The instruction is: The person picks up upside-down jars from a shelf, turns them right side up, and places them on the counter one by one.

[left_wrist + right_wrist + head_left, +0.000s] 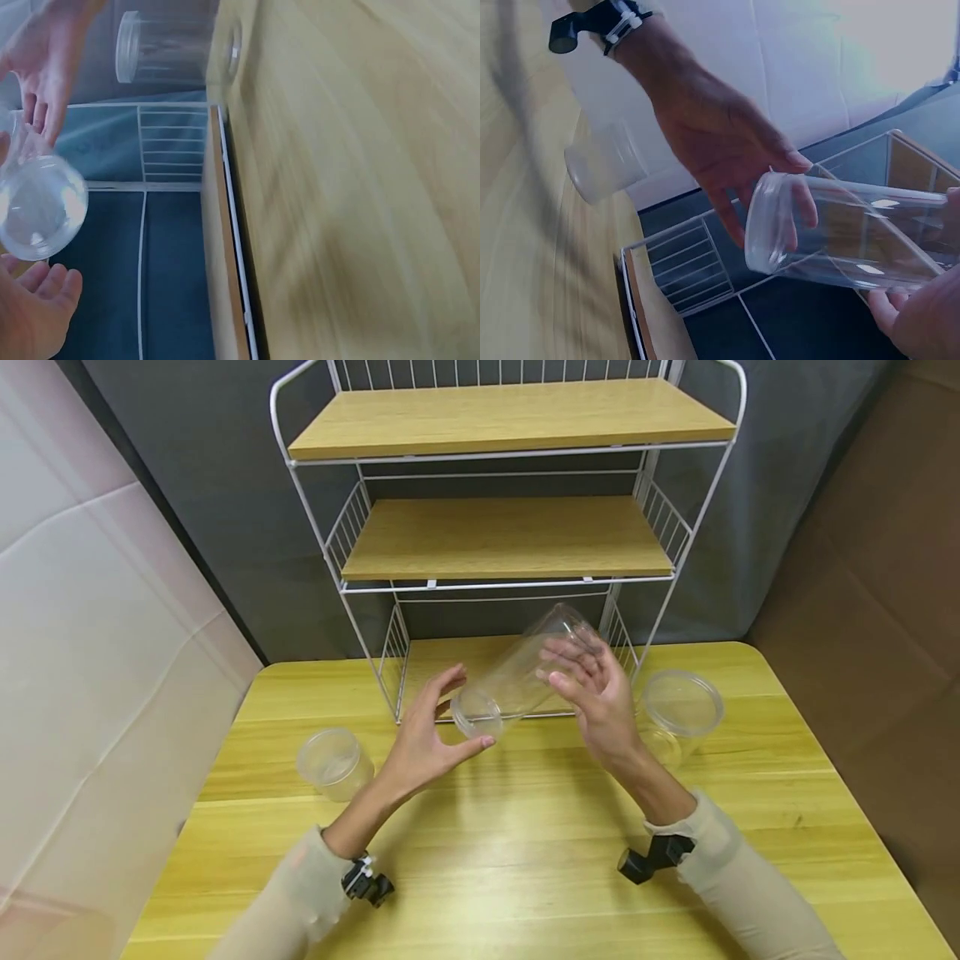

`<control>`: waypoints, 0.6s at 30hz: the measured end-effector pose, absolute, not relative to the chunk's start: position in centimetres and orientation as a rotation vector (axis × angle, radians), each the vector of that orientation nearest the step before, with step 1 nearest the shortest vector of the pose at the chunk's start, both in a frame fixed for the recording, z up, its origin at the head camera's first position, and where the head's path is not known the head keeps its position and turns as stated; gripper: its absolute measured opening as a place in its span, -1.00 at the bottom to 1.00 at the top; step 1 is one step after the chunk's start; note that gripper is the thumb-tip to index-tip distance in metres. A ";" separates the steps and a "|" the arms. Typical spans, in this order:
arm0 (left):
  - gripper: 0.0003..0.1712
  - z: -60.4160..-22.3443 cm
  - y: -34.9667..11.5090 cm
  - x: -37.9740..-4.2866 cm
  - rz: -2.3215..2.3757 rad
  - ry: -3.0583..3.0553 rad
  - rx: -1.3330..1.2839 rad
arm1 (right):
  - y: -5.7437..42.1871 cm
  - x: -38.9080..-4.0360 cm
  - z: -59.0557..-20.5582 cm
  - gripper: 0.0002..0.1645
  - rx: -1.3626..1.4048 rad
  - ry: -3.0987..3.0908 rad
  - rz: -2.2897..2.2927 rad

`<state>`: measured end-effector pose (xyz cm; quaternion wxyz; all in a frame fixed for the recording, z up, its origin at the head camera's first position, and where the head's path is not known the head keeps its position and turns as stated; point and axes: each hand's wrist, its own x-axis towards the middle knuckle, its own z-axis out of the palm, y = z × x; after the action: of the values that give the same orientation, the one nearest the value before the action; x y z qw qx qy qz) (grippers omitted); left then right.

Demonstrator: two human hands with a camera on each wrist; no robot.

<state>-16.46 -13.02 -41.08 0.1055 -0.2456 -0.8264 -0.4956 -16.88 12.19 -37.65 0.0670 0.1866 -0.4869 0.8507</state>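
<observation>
A tall clear plastic jar (517,672) hangs tilted above the table, in front of the rack. Near its base, my right hand (596,693) grips it; that hand's fingers also show at the lower right of the right wrist view. The jar's round lidded end (41,206) points down toward my left hand (423,735). Spread thumb and fingers of the left hand stand around this end, loosely curved; whether they touch it I cannot tell. A shorter clear jar (335,764) stands left of the left hand. Another clear jar (678,714) stands behind the right wrist.
A white wire rack (330,560) with a wooden top shelf (510,418), middle shelf (506,539) and bottom shelf (442,652) stands at the back of the wooden table (510,877). A pale sheet (97,635) hangs on the left, a brown one (862,593) on the right.
</observation>
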 end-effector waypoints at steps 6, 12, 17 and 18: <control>0.13 -41.4 -12.6 -15.9 -1.701 -2.331 -0.672 | 12.1 -16.5 -37.8 -0.34 0.591 -1.255 2.695; 0.00 -41.2 -12.4 -15.6 -1.831 -2.195 -0.665 | 12.3 -16.6 -38.2 -0.40 0.666 -1.188 2.731; 0.01 -40.6 -12.6 -15.4 -1.891 -2.105 -0.710 | 13.1 -16.8 -38.1 -0.24 0.687 -1.195 2.740; 0.02 -40.4 -12.7 -15.4 -1.904 -2.087 -0.727 | 13.4 -16.9 -38.0 -0.19 0.679 -1.214 2.734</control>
<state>-15.38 -12.73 -40.39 0.1122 -0.2477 -0.7109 -0.6486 -16.86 13.36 -38.01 0.0371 0.2212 -0.3955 0.8907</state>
